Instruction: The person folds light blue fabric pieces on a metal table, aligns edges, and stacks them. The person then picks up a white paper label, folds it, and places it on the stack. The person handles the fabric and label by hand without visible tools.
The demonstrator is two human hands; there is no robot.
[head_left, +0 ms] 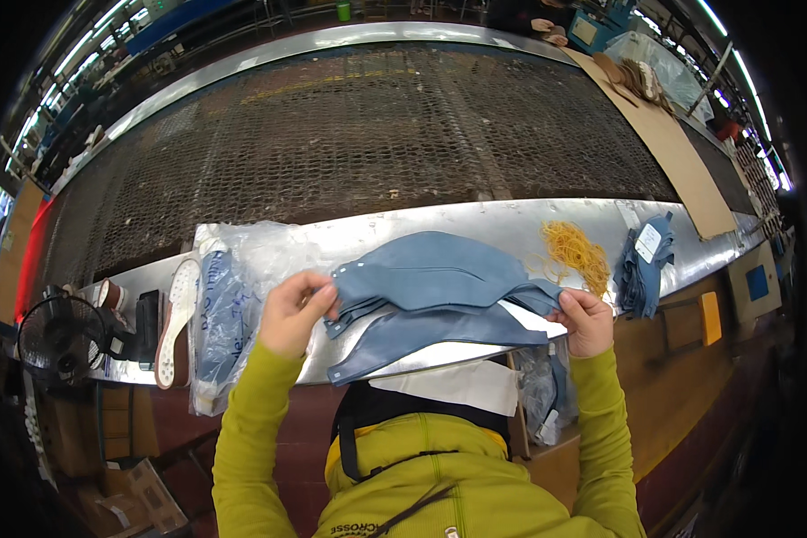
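In the head view, the right hand pinched the right end of a stack of blue pieces between thumb and fingers. The left hand was at the opposite end, thumb and finger close together; at this angle I could not tell whether it gripped the stack or only touched it. The stack lay spread between both hands, above the metal table, with a loose blue strip just nearer the body.

The step in hand looked like straightening or lining up the pieces; the next move seemed to call for keeping both ends level.

Beyond the hands, a narrow band of bare metal ran to the mesh belt. Sideways room was tighter: a plastic bag sat just left of the left hand, while yellow threads lay just beyond the right. The table's near edge ran close below the strip.
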